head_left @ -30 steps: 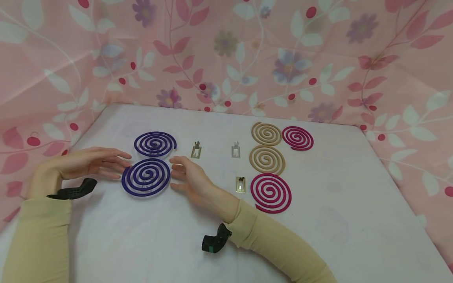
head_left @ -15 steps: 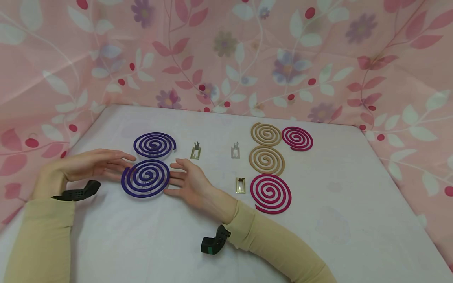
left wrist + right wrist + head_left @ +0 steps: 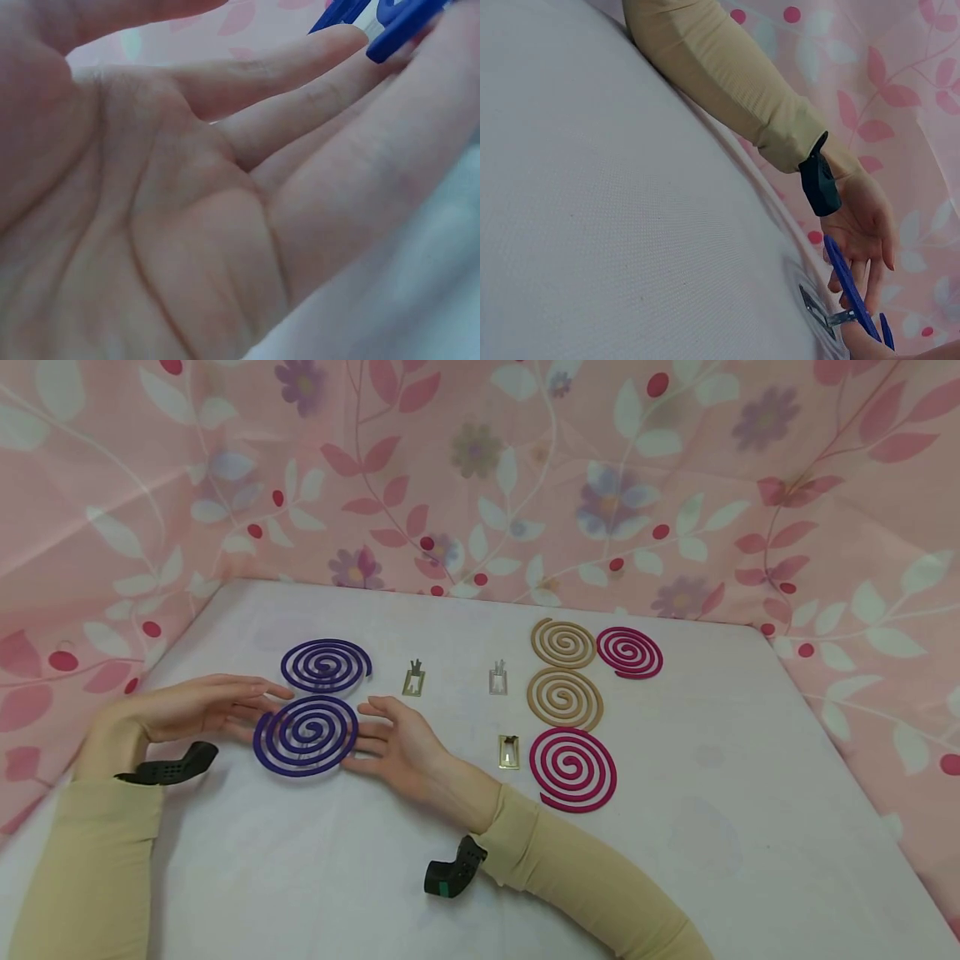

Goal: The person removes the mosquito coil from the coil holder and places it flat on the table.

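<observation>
Workpiece: near dark-blue mosquito coil point(image 3: 313, 727); it lies between the two hands at the left part of the white table point(image 3: 300, 877), and the right wrist view shows it raised off the cloth on a metal coil stand point(image 3: 842, 318). Governing relation: the coil lies to the right of the left hand point(image 3: 198, 703) and to the left of the right hand point(image 3: 411, 750); both sets of fingertips are at its rim, so neither hand is clearly nearer. Axis: the disc is nearly round and offers no true long axis; its outer tail end (a thin free end, probably the weakest point) lies at the left rim beside the left fingers.

Finger state: both hands are open, fingers extended and slightly bent, with no grip formed; right fingertips reach under the right rim, but firm contact cannot be confirmed. Clearance: the far dark-blue mosquito coil point(image 3: 326, 666) lies just beyond the workpiece; the approach from either side appears safer than from the far edge.
</observation>
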A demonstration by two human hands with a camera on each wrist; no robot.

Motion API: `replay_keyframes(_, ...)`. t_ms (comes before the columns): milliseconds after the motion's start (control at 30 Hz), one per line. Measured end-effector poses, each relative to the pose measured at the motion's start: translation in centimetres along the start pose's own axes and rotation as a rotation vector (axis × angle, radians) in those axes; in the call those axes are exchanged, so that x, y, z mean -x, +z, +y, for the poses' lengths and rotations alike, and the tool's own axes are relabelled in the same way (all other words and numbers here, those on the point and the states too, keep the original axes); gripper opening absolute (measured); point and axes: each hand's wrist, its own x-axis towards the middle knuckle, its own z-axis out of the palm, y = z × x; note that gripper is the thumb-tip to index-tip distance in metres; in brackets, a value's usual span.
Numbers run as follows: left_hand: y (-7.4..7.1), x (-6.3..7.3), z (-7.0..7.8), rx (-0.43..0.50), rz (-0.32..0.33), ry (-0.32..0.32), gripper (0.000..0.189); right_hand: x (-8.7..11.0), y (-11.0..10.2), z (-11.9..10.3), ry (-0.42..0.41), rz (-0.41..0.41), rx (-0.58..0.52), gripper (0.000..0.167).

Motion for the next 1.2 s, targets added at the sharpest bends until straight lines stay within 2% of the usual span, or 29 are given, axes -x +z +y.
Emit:
replay_keyframes(200,-0.1,0.0,0.1,-0.012,-0.007,0.026,0.046,0.0,0.0,-0.1,0.0,-0.005,-0.008,0.06)
replay_keyframes(467,-0.2,0.1,0.1,-0.033,0.018,0.007,0.046,-0.1,0.0,-0.1,-0.007,-0.011,-0.002,0.056)
replay_keyframes(700,-0.2,0.2,0.3,-0.054,0.028,0.043,0.045,0.0,0.0,-0.2,-0.005,-0.018,0.004,0.056)
replay_keyframes(800,-0.2,0.3,0.4,-0.063,0.026,0.079,0.044,0.0,0.0,-0.4,-0.003,-0.017,0.002,0.054)
replay_keyframes(1033,-0.3,0.4,0.7,-0.049,-0.015,0.218,0.042,0.4,0.2,-1.3,-0.021,-0.042,0.015,0.054)
replay_keyframes(1200,-0.2,0.4,1.0,-0.046,-0.015,0.233,0.041,0.8,0.3,-1.9,-0.021,-0.056,0.029,0.053)
